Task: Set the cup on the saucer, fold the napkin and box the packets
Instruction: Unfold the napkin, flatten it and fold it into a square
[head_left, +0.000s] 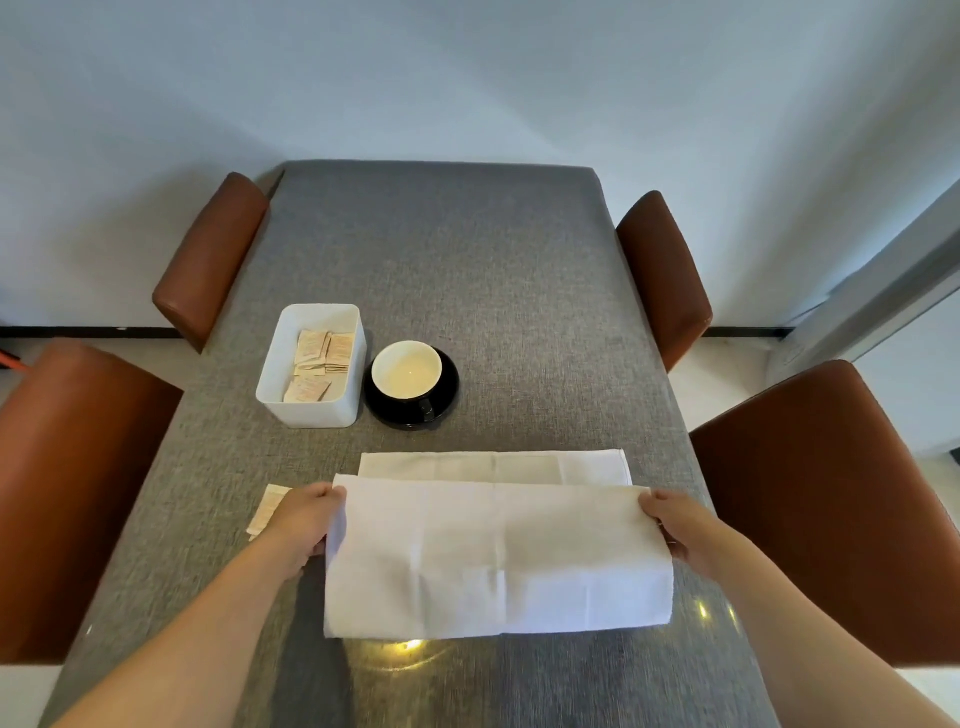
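A white napkin (493, 556) lies on the grey table, its near half lifted and carried over toward the far half. My left hand (304, 522) pinches the raised left corner, and my right hand (675, 525) pinches the raised right corner. A black cup with a cream inside (407, 368) stands on a black saucer (447, 400) beyond the napkin. A white box (311, 410) to its left holds several tan packets (317, 364). One loose packet (267, 506) lies on the table, partly hidden by my left hand.
The grey cloth-covered table (467, 270) has brown chairs on both sides: two on the left (78, 493) and two on the right (831, 509). A white wall stands behind the table's far edge.
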